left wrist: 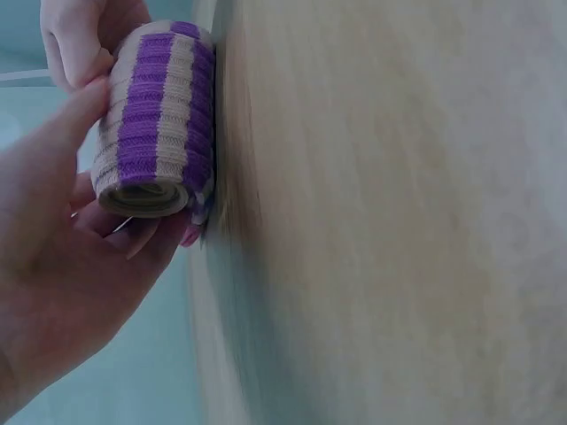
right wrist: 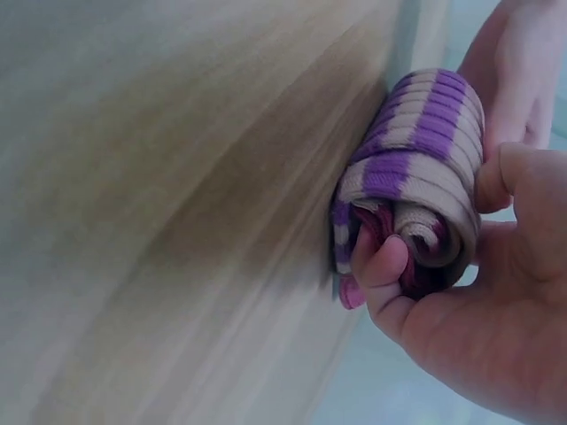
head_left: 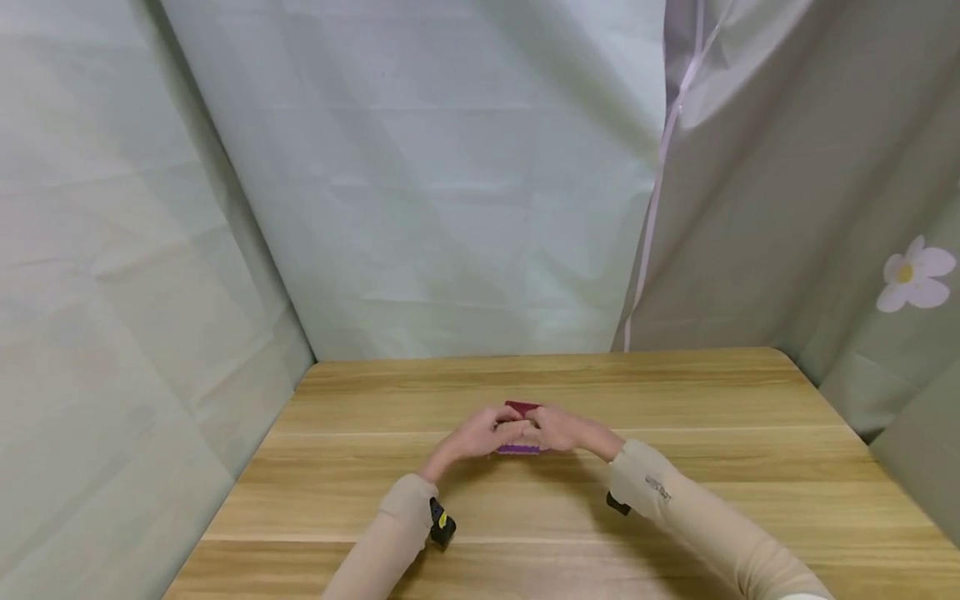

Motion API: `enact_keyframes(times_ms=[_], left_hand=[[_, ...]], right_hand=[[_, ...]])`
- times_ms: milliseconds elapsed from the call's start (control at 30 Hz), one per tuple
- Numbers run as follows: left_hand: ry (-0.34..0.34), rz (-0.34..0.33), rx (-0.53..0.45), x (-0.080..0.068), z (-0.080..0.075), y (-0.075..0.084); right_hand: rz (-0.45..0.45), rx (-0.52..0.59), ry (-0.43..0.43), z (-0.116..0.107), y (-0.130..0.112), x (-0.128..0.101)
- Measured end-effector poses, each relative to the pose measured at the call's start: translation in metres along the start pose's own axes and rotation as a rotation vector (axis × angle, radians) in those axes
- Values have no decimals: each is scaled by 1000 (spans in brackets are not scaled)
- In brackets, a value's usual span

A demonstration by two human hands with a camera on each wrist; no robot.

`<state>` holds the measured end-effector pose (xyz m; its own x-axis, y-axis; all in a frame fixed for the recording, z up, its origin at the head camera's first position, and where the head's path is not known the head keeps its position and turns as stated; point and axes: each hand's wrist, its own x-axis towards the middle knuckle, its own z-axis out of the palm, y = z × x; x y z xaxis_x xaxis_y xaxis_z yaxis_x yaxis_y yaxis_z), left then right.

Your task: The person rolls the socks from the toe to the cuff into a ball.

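Sleeved forearms angled inward, L hand (head_left: pixel 480 435) + R hand (head_left: pixel 558 429) grip curled round striped sock roll (head_left: pixel 519 448) on table (head_left: pixel 675 400).

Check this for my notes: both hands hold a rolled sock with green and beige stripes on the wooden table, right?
Not quite: the rolled sock has purple and beige stripes, as both wrist views show. The left hand and right hand do hold it on the wooden table.

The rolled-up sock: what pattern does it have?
Purple and beige stripes on the rolled-up sock, clearest in the left wrist view.
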<state>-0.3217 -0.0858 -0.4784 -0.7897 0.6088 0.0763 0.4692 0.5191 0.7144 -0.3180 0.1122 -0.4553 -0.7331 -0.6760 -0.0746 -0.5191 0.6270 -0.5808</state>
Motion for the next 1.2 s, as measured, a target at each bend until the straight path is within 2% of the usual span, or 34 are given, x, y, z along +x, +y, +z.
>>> enact_keyframes(times_ms=[67,200,367,467,567,667,767,833,1033,1200], left_hand=[[-50,1,41,-1,-1,1],[-56,23,105,-1,-1,1],[-39,-4,21,1,-1,3],[-34,-21,1,1,-1,3],[-23,-39,8,3,-2,2],[-11,-61,-9,6,-4,1],[-8,-94,-5,9,-6,0],[-12,-118,4,10,-7,1],[-1,-176,-13,12,-8,0],[73,-232,-37,13,-7,2]], right_hand=[[9,-40,19,1,1,1],[76,-25,98,5,4,0],[142,65,250,12,11,-3],[156,57,357,13,11,-7],[111,-13,456,13,8,-10],[-6,-190,501,14,3,-12],[-90,-357,492,16,0,-12],[-106,-412,473,17,-1,-12],[-71,-400,423,17,0,-9],[-53,-403,372,14,1,-6]])
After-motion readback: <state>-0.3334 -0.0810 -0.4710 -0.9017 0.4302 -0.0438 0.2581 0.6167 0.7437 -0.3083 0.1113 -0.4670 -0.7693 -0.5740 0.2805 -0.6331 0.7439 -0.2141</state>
